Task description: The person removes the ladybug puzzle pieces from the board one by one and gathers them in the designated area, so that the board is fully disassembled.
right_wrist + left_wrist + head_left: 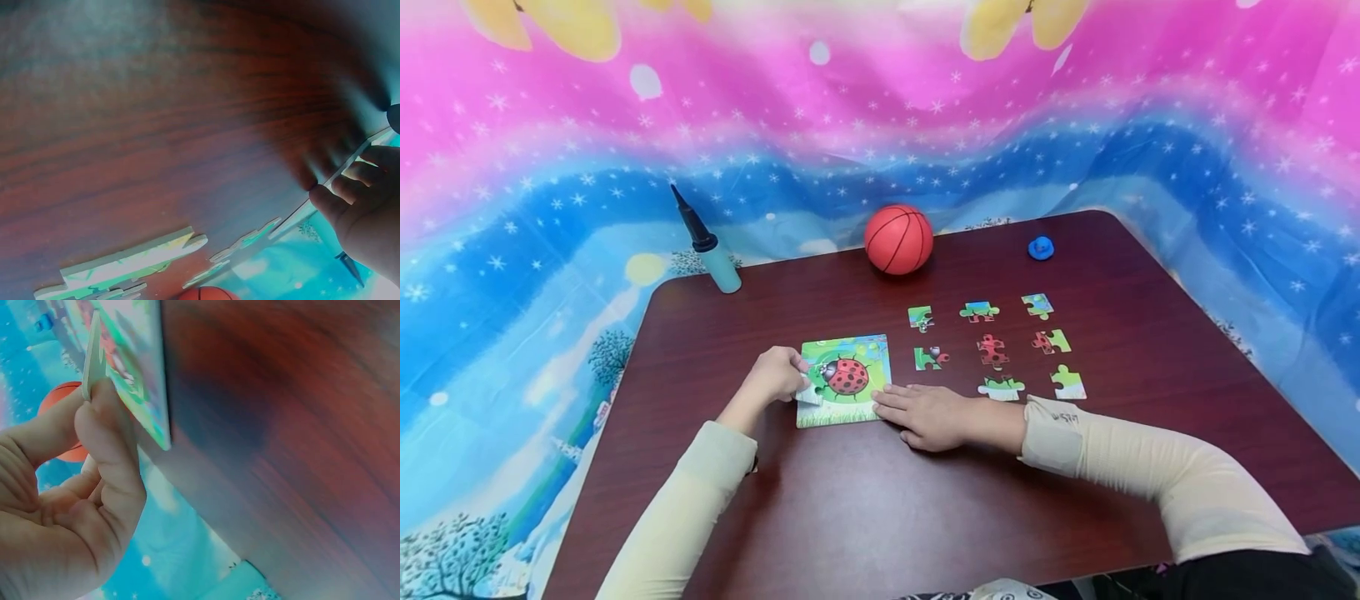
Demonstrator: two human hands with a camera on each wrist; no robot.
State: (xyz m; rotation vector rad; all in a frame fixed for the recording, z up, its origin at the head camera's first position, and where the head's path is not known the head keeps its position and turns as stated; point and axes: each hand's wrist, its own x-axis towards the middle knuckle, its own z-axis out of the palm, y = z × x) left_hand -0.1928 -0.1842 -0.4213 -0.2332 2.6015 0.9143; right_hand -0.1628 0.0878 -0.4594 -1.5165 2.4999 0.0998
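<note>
A square puzzle board with a red ladybug picture lies flat on the table. My left hand is at its left edge, pinching a puzzle piece between thumb and fingers. Seen edge-on in the left wrist view, that thin piece is tilted up over the board's surface. My right hand lies palm down with fingers extended, the fingertips on the board's lower right edge. In the right wrist view the fingers reach along the board's edge.
Several loose puzzle pieces, among them a red spotted one, are spread in rows right of the board. Farther back stand a green hand pump, a red basketball and a small blue hat-shaped thing. A printed cloth hangs behind the table.
</note>
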